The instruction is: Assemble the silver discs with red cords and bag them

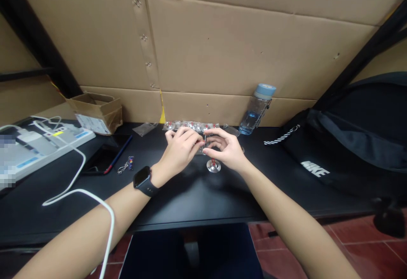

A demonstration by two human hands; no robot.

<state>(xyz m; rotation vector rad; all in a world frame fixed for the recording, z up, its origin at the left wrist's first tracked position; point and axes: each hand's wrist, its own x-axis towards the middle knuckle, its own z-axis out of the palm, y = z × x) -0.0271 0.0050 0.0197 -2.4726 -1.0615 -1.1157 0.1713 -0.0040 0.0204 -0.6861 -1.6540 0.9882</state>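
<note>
In the middle of the head view, my right hand [229, 148] holds a thin silver disc [204, 139] edge-on between thumb and fingertips. My left hand [182, 146] meets it from the other side, fingers pinched at the disc's face; what they grip is too small to make out. Below my right hand, a shiny dish-shaped metal disc [213, 167] with a red cord [213, 160] at its centre is on or just above the black table. Behind both hands lie several clear plastic packets [190, 125] with silver and red contents.
A water bottle [257, 109] leans against the cardboard wall. On the left are an open carton [95, 109], a phone [108, 154], a keychain [126, 165] and a power strip [54, 152]. A white cable [85, 191] crosses my left forearm. A black backpack [333, 143] fills the right.
</note>
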